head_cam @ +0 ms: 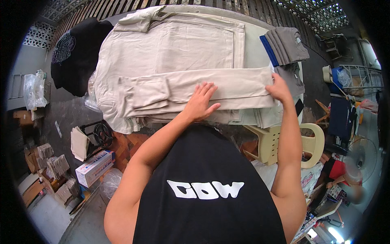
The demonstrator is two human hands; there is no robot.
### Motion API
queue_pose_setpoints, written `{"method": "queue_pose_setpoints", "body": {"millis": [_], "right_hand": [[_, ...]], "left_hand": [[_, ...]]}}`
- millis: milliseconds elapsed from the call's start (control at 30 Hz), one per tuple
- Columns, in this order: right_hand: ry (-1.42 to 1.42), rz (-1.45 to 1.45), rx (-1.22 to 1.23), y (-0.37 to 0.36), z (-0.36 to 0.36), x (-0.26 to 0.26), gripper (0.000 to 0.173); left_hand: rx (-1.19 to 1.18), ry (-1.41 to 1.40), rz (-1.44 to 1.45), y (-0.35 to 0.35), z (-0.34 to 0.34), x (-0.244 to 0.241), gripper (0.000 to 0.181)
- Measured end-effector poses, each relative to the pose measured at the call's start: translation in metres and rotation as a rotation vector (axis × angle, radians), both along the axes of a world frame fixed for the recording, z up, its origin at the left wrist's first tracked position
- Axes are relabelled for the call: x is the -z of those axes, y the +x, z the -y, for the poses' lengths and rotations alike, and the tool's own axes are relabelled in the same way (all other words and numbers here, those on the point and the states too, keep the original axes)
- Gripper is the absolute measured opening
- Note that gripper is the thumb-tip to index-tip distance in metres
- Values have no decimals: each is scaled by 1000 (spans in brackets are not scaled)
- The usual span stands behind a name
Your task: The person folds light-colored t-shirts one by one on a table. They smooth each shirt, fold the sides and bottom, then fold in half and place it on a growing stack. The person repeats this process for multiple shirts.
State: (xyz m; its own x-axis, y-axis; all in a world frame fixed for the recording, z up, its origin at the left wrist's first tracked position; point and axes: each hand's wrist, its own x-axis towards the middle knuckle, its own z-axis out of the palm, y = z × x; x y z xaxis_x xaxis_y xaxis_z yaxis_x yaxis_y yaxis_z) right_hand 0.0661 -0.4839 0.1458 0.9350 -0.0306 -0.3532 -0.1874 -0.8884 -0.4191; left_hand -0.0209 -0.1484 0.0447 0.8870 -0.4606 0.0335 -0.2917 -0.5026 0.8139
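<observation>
A cream shirt lies folded lengthwise into a long strip, its sleeve doubled over at the left end. My left hand rests flat on the middle of this strip, thumb spread from the fingers. At the strip's right end, my right hand pinches the edge of the fabric between thumb and fingers. Underneath and beyond it spreads a pile of cream shirts, laid flat on the table. Part of the pile is hidden by the folded strip and my left forearm.
Folded grey garments and a blue one stand at the table's right. Black cloth lies left. A cream plastic chair is close on my right. Behind it are a fan and another person.
</observation>
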Motion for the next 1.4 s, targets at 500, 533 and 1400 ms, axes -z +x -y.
{"method": "queue_pose_setpoints", "body": {"millis": [500,533,1400], "right_hand": [[340,77,-246,-89,-202,55,52],[297,148,-289,-94,-215,67,51],[429,0,-157,-38,-238,98,19]], "left_hand": [[-726,-989,-792,-25,-281,2,52],[-684,-971,-789,-28,-296,3,55],[64,766,98,19,-187,-12,63]]}}
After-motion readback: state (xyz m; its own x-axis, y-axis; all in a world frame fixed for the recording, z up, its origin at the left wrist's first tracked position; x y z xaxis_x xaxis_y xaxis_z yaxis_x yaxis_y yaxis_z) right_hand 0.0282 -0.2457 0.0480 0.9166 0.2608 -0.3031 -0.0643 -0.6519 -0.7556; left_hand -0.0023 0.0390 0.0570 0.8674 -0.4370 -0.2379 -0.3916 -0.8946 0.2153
